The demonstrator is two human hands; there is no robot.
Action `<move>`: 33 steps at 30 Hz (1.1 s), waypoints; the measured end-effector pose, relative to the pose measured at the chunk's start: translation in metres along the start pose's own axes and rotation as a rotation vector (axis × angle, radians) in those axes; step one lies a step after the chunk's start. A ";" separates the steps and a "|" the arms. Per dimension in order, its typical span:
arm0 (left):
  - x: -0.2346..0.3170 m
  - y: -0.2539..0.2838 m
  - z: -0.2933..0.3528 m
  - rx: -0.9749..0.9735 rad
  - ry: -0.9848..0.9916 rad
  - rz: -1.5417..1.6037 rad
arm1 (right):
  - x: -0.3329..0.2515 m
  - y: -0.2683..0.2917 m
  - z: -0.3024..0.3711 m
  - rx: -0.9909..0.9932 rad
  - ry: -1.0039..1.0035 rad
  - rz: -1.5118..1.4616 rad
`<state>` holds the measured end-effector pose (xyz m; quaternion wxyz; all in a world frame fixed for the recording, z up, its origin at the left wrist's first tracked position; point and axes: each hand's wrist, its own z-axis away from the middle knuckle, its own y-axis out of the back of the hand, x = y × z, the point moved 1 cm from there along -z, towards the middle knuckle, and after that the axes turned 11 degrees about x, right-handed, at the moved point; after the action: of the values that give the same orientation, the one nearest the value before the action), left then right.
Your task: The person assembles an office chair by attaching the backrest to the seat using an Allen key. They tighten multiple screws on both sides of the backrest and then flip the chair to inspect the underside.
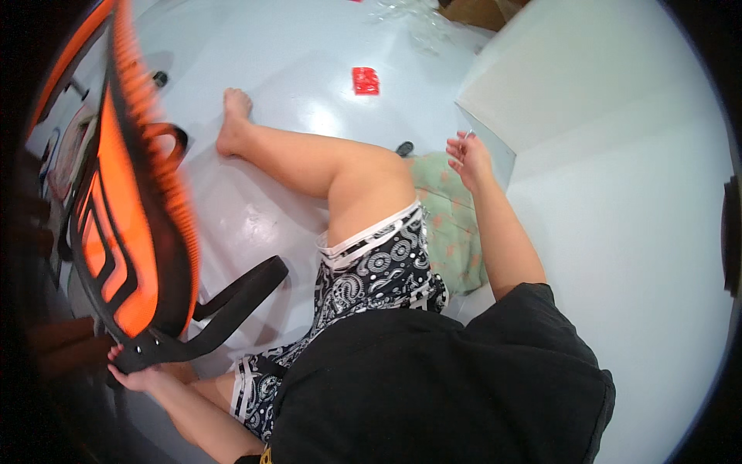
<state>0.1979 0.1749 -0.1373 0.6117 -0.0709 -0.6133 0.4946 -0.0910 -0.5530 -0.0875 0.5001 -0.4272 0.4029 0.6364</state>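
Observation:
On the left stands a large orange and black bag [124, 232] with a ribbed side, a small loop handle and a wide black strap [243, 298]. The bag's upper edge is smeared by motion. My left hand [135, 375] grips its lower black corner, thumb in front; some fingers are hidden behind it. Away to the right, my right hand [471, 160] is raised near the wall, palm up, its fingers apart and loosely bent. A small pale glint shows at its fingers, too small to name. Below this hand lies a green cushion [448, 224] with an orange pattern.
A red square packet [365, 81] lies on the pale glossy floor [294, 46]. Clear plastic wrap [421, 19] is at the back. A white wall [610, 178] rises on the right. My bent leg [309, 158] stretches across the middle. Small dark objects lie on the floor.

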 end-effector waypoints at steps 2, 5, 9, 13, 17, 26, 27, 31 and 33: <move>-0.010 -0.002 0.001 0.129 -0.067 -0.043 | 0.044 0.041 -0.019 0.116 0.008 0.226; -0.024 -0.013 0.009 0.142 -0.122 -0.055 | 0.109 0.083 -0.029 0.080 0.025 0.669; -0.025 -0.018 0.015 0.167 -0.106 0.028 | 0.155 0.107 -0.010 -0.049 0.300 1.138; -0.019 -0.008 0.005 0.138 -0.102 0.016 | 0.161 0.088 0.026 0.178 0.592 1.338; -0.016 -0.001 -0.005 0.148 -0.137 -0.057 | 0.153 0.065 0.042 0.108 0.841 1.290; -0.020 -0.018 0.018 0.170 -0.091 -0.047 | 0.164 0.089 0.014 -0.015 0.782 0.829; -0.021 -0.019 0.019 0.163 -0.079 -0.049 | 0.163 0.092 0.012 0.017 0.701 0.705; -0.021 -0.020 0.017 0.172 -0.078 -0.044 | 0.159 0.088 0.008 -0.098 0.184 0.594; -0.021 -0.019 0.016 0.136 -0.058 -0.036 | 0.158 0.081 0.015 -0.177 0.367 0.921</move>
<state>0.2000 0.1425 -0.1346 0.6059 -0.0038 -0.5969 0.5259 -0.1934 -0.5072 -0.2256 0.0501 -0.3508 0.5755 0.7371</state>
